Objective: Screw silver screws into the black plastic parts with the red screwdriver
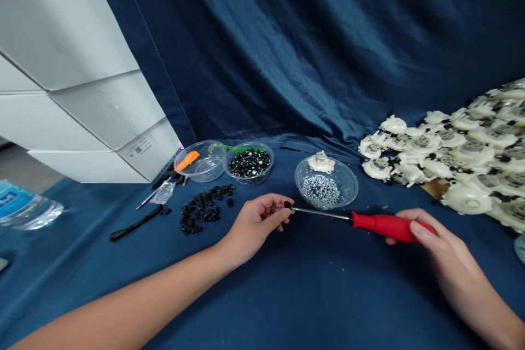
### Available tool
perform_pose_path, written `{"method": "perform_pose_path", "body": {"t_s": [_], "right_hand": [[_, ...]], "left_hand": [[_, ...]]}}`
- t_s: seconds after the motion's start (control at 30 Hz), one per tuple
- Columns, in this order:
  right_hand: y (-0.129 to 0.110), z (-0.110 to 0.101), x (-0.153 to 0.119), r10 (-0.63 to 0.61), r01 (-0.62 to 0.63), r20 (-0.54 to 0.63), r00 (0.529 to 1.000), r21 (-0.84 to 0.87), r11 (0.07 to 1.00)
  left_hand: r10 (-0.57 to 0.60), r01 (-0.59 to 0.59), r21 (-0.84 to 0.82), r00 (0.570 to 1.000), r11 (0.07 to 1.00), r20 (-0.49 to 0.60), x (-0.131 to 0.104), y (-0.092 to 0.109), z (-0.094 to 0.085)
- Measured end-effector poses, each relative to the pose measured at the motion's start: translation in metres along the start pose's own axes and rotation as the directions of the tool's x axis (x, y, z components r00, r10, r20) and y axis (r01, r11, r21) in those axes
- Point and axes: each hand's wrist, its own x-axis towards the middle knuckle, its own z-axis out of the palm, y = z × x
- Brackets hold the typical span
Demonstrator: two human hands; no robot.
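My right hand (422, 235) is closed round the red handle of a screwdriver (381, 225), whose metal shaft points left. Between the thumb and fingers of my left hand (262, 216) is a small black plastic part (288, 205), and the screwdriver's tip meets it. Whether a screw sits at the tip cannot be made out. Just beyond the shaft stands a clear bowl (348, 188) of small silvery screws (320, 190), with a cream plastic piece (321, 162) at its far rim. Loose black parts (200, 210) lie on the cloth left of my left hand.
A clear bowl of black parts (249, 164) stands behind, beside another clear bowl (209, 167) with an orange object (188, 161). Cream plastic housings (467, 197) are heaped at right. White boxes (82, 120), a water bottle (24, 208) and a black strip (135, 224) are at left.
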Motion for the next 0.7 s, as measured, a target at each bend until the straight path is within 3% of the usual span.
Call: {"method": "perform_pose_path", "body": {"t_s": [0.2,0.37,0.53,0.7], "right_hand": [[0.013,0.001,0.003,0.000,0.000,0.001,1.000,0.074,0.997],[0.007,-0.003,0.000,0.014,-0.013,0.040,0.999,-0.037,0.999],[0.000,0.007,-0.004,-0.038,0.042,-0.047,0.998,0.079,0.996],[-0.001,0.005,-0.005,-0.030,0.029,0.013,0.999,0.050,0.998]], "left_hand": [[-0.004,0.003,0.025,1.000,1.000,0.030,0.000,0.000,-0.001],[-0.006,0.004,0.052,0.999,0.999,0.040,0.000,0.000,-0.002],[0.002,-0.004,0.051,0.999,0.999,0.046,-0.001,0.001,-0.001],[0.006,-0.008,0.034,0.999,0.999,0.041,0.000,0.000,-0.001]]}}
